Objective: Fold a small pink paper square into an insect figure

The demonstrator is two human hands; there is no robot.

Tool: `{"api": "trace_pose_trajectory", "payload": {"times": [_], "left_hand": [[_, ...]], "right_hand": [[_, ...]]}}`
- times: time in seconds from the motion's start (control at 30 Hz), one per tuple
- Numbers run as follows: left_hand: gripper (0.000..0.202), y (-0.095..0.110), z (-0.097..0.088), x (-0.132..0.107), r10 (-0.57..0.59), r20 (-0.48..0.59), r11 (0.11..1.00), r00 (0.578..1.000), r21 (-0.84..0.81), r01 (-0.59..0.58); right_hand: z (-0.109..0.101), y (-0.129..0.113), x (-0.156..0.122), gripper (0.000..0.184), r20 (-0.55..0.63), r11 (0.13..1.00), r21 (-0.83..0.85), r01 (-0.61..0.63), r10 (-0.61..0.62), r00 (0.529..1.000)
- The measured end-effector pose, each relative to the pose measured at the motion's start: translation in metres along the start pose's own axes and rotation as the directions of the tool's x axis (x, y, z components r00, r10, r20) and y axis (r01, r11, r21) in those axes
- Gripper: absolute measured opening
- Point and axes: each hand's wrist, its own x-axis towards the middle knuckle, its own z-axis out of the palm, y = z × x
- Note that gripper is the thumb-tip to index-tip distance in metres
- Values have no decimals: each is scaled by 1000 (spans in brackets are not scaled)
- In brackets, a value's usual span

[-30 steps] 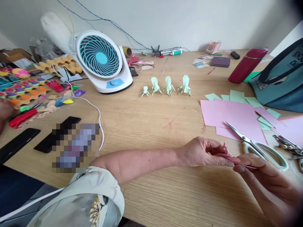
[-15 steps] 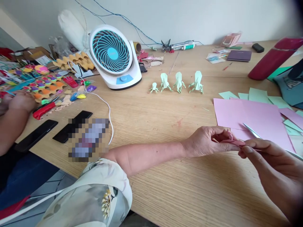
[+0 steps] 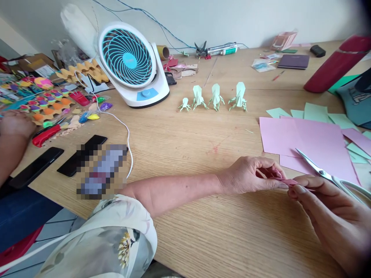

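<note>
A small folded piece of pink paper (image 3: 287, 181) is pinched between my two hands at the right of the head view. My left hand (image 3: 255, 175) holds its left end, thumb below and fingers curled over. Thumb and fingertips of my right hand (image 3: 327, 208) press on its right end. Most of the paper hides behind the fingers. Silver scissors (image 3: 321, 172) lie partly open just beyond my right hand, their blades over pink paper sheets (image 3: 307, 141). Several folded green paper figures (image 3: 216, 96) with legs stand in a row farther back.
A white and blue fan (image 3: 133, 61) stands at the back left, its white cable crossing the table. Phones (image 3: 37, 166) lie at the left, near another person's hands (image 3: 17, 123). Green paper pieces (image 3: 315, 112) and a red bottle (image 3: 337, 65) are at the right.
My hands have shifted slightly left with the pink paper, and more of the scissors shows now. The whole view has moved a little; both hands keep their pinch.
</note>
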Motion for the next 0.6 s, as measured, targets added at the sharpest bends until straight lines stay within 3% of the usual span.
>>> {"api": "trace_pose_trajectory", "payload": {"times": [0.13,0.3,0.4,0.6], "left_hand": [[30,4,0,-2,17,-11,1000,1000,20,-17],[20,5,2,-2,-33,-54,999,998,29,34],[22,5,2,-1,-55,-74,996,996,-70,50],[31,14,2,1,-218,27,918,976,-335,214]], "right_hand": [[3,-6,1,18,113,999,29,30,-33,993],[10,-16,1,11,118,989,139,53,-69,991],[10,-16,0,6,136,978,201,58,-86,987],[9,-12,-2,17,170,958,277,70,-120,978]]}}
